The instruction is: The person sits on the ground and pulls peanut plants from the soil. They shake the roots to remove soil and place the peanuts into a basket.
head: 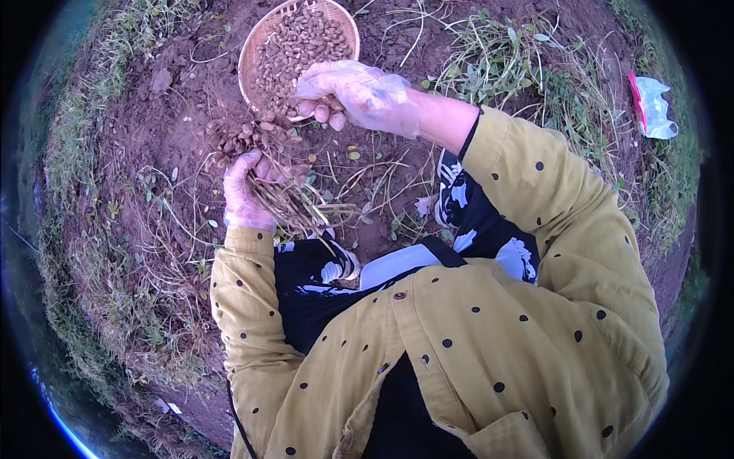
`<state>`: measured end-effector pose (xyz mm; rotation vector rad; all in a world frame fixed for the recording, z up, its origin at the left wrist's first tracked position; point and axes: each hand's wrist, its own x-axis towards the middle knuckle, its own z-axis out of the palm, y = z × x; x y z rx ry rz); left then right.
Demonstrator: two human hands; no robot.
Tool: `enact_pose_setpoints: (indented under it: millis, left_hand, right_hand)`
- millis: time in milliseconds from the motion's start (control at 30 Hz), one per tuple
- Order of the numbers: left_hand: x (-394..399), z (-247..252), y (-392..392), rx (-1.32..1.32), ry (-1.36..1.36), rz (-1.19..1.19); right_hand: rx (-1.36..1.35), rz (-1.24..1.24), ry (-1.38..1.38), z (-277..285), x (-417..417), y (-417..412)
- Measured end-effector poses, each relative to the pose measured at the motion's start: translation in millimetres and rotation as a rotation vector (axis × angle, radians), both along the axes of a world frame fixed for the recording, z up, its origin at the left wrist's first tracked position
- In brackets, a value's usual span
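My left hand (250, 186), in a clear plastic glove, is closed around a bundle of pulled peanut plants (284, 198). Their roots, with peanut pods (252, 135) hanging among them, point away from me, and the cut-looking stems lie toward my lap. My right hand (350, 94), gloved the same way, is curled over the near right rim of a round woven basket (250, 63). A few loose pods (332, 103) show between its fingers. Many soil-coloured peanuts (307, 43) fill much of the basket, which rests on the soil.
Green peanut plants (493, 57) lie heaped beyond my right forearm. A clear plastic bag with a pink edge (655, 108) is at the far right. Loose stems (367, 178) are scattered on the brown soil before my shoes (347, 264). More uprooted vines (126, 275) cover the ground at left.
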<state>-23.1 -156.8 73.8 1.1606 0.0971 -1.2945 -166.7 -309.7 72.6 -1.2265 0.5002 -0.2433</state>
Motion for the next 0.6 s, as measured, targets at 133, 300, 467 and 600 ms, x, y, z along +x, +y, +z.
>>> enact_pose_setpoints:
  millis: [133,300,467,600]
  left_hand:
    - [21,-27,17,-0.144,0.054,-0.125]
    - [12,-35,13,-0.106,0.06,-0.073]
    - [10,-24,10,-0.117,0.043,-0.12]
    - [28,-41,14,-0.139,0.161,-0.046]
  right_hand:
    - [-0.277,0.045,0.221,18,18,17]
    - [-0.491,0.105,0.182,5,22,17]
    - [-0.122,0.179,0.11,3,20,15]
    - [0.044,0.17,-0.336,6,9,6]
